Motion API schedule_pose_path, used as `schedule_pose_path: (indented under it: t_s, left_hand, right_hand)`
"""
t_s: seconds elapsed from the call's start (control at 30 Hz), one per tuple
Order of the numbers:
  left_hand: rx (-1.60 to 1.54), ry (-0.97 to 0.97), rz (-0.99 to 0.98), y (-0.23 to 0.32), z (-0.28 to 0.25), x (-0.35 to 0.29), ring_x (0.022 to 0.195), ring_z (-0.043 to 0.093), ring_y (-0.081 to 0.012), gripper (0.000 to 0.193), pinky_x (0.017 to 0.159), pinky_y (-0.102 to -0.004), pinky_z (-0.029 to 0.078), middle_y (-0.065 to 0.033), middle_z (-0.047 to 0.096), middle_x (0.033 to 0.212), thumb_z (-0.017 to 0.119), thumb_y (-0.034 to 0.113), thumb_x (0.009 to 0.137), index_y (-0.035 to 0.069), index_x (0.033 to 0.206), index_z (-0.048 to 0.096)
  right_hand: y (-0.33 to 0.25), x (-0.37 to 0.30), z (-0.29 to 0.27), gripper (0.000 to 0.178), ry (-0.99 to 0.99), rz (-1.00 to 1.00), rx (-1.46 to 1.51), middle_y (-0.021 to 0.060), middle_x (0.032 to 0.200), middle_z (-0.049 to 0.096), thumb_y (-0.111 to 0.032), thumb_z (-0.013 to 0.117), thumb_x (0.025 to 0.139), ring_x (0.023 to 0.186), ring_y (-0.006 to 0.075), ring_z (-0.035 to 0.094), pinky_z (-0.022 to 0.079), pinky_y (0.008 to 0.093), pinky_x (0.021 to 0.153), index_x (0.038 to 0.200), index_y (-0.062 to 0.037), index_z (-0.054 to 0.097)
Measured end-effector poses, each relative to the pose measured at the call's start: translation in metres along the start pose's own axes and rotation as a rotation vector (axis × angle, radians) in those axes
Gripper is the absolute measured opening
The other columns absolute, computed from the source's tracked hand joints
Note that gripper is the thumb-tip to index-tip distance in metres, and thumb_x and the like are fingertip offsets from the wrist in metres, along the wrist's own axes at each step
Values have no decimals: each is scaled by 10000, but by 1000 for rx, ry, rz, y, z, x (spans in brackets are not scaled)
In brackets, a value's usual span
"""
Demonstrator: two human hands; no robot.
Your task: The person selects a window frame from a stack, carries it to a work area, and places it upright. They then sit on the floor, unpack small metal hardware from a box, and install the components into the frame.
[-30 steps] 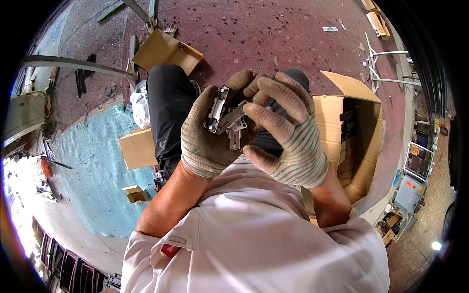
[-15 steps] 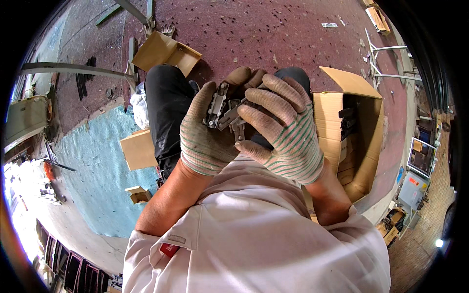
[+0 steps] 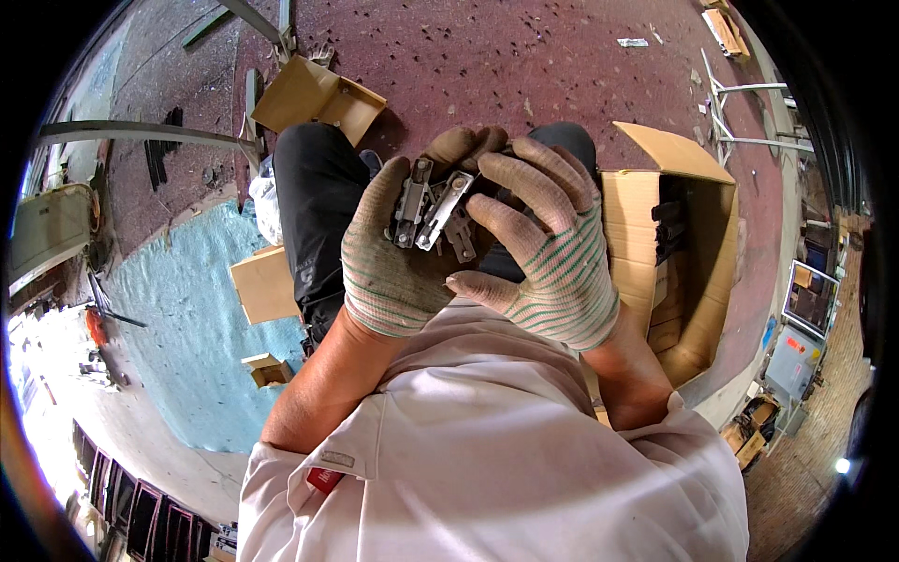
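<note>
My left hand [image 3: 389,253], in a striped knitted glove with a brown coated palm, is cupped around several small, long metal brackets [image 3: 409,204]. They lie side by side in its palm and fingers, and a bright silver bracket [image 3: 444,212] faces upward on top. My right hand [image 3: 548,234], gloved the same way, curves over the right side of these pieces. Its fingers are bent and its thumb stands apart from them, with no piece visible between. The right fingertips are close to the brackets; whether they touch is hard to tell.
Beside my right knee stands a tall open cardboard box [image 3: 627,253] with dark parts inside. Another open carton [image 3: 318,98] lies beyond my left knee. Smaller cartons [image 3: 265,286] sit left on a blue floor sheet [image 3: 178,328]. Metal frame legs [image 3: 150,131] reach in from the left.
The silver bracket has turned and now lies alongside the other one, bright face up. My right fingers have shifted slightly away from the pieces. Both hands stay at nearly the same place.
</note>
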State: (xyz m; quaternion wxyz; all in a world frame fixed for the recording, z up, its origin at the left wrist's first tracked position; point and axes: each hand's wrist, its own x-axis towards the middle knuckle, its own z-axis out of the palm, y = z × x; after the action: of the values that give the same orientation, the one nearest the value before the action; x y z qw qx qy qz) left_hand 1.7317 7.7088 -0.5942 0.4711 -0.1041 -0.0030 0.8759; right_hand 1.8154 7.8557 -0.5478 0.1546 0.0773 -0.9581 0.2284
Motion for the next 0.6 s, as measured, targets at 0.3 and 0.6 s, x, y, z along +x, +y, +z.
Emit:
schedule_pose_path:
  t_s: [0.3, 0.6]
  left_hand:
    - [8, -205, -31, 7, -18, 0, 1395, 413, -264, 528, 1171, -382, 320, -148, 446, 1510, 278, 342, 1060, 38, 1473, 403]
    - [-55, -51, -58, -2, -7, -1, 1366, 445, -326, 544, 1171, -460, 308, -210, 438, 1500, 308, 322, 1045, 13, 1487, 379]
  right_hand:
    - [3, 3, 1, 475, 36, -31, -49, 99, 1301, 535, -274, 793, 673, 1250, 346, 470, 391, 539, 1032, 1080, -115, 607]
    - [3, 8, 6, 496, 122, 83, -66, 168, 1354, 499, -245, 788, 708, 1256, 413, 460, 380, 538, 1054, 1161, -110, 640]
